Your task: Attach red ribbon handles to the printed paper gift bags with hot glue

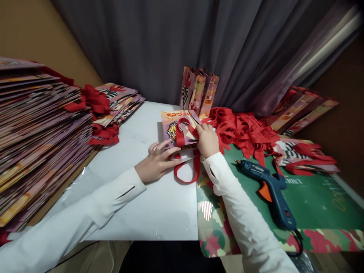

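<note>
Probably light and fairly stiff, the printed paper bag (pixel 171 131) lies between the two hands, just ahead of the left hand (pixel 156 163) and under the fingertips of the right hand (pixel 208 140). The left hand is spread loosely, gripping nothing, its fingers by the bag's near edge; the right hand's fingers curl down onto the bag's right side, though I cannot tell whether they pinch paper or only press. Its paper looks smooth, so it may slide on the glossy tabletop (pixel 159 212), and its corners would likely crease if squeezed. The red ribbon (pixel 196 170), looped just beside the left hand's fingertips, seems soft and limp; flat edges away from it should offer the firmest hold.
</note>
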The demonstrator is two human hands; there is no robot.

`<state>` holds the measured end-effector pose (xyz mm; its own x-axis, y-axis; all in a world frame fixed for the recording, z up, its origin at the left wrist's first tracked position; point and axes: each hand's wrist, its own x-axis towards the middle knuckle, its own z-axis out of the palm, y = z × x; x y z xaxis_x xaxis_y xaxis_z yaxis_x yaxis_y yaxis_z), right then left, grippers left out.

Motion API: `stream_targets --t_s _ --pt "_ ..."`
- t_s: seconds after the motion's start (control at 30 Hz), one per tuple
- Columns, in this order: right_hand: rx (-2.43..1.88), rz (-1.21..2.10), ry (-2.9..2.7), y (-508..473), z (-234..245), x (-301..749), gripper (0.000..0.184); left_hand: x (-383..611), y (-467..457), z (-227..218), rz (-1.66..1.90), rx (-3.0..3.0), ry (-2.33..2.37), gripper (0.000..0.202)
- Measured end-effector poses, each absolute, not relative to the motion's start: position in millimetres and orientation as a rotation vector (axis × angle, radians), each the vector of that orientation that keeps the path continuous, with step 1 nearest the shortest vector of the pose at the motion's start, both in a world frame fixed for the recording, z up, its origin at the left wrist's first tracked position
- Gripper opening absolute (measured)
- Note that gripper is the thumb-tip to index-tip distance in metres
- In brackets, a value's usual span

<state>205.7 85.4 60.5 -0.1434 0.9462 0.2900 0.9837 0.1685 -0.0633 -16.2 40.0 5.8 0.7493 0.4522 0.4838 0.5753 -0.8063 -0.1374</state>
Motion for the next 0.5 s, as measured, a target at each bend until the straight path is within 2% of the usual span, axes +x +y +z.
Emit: stream_targets --t_s 0.07,0.2,0.27,0.37,0.47,0.5 --pt "-1.813 -0.15 -2.223 85 61 210 0.036 -19 47 7 -0.573 -2.736 -0.769 0.037" --pt "-1.722 -0.155 -2.127 54 63 209 0.05 -19 50 6 -0.555 -2.795 -0.826 0.041" --pt "-1.75 -0.168 -1.971 22 61 199 0.043 -17 49 5 -0.556 -2.793 -0.886 0.043" --pt "-1.659 0.056 -2.014 -30 49 177 0.026 -16 47 4 -0.531 -2.791 -0.956 0.043" --pt "-1.623 0.152 -2.19 -62 30 161 0.029 -16 47 7 -0.516 -2.785 -0.995 0.04" --pt "-1.637 0.136 -2.213 -67 25 159 0.024 -16 47 8 -0.512 -2.784 -1.008 0.04"
